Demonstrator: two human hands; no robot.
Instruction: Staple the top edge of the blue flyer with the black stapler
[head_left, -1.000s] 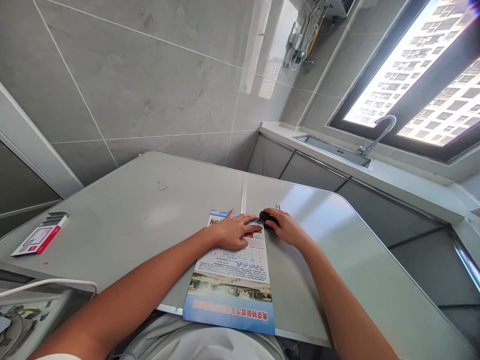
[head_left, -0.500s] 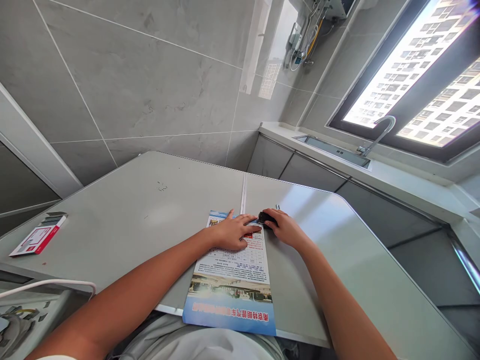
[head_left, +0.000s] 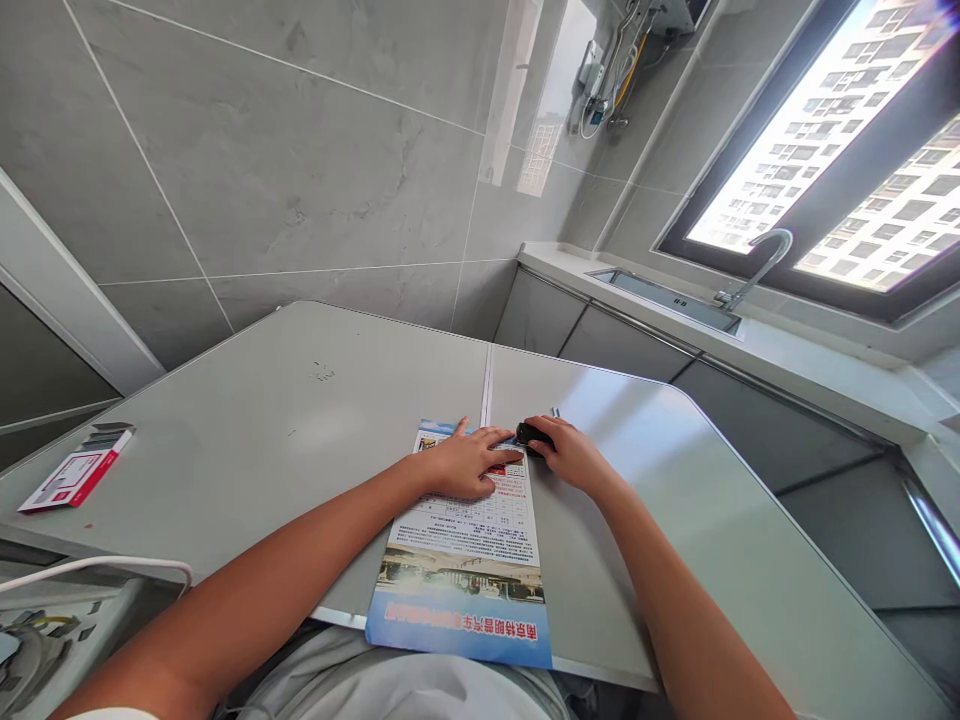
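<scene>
A printed leaflet (head_left: 480, 540) with a blue band and a photo strip lies on the table, its near end sticking out over the front edge. Flat on its upper part rests my left hand (head_left: 466, 465), fingers spread, pressing the paper. My right hand (head_left: 574, 455) is closed around a small black stapler (head_left: 531, 435), set at the leaflet's upper right edge. Its exact grip on the paper is hidden by my fingers. Just beyond my right hand lie small metal pieces (head_left: 555, 412), too small to make out.
The grey table (head_left: 360, 370) has a seam down its middle. A red and white box (head_left: 79, 470) lies at its left edge, near a white cable (head_left: 97, 566). Behind on the right are a counter with a sink (head_left: 667, 298), a faucet (head_left: 761, 265) and a window.
</scene>
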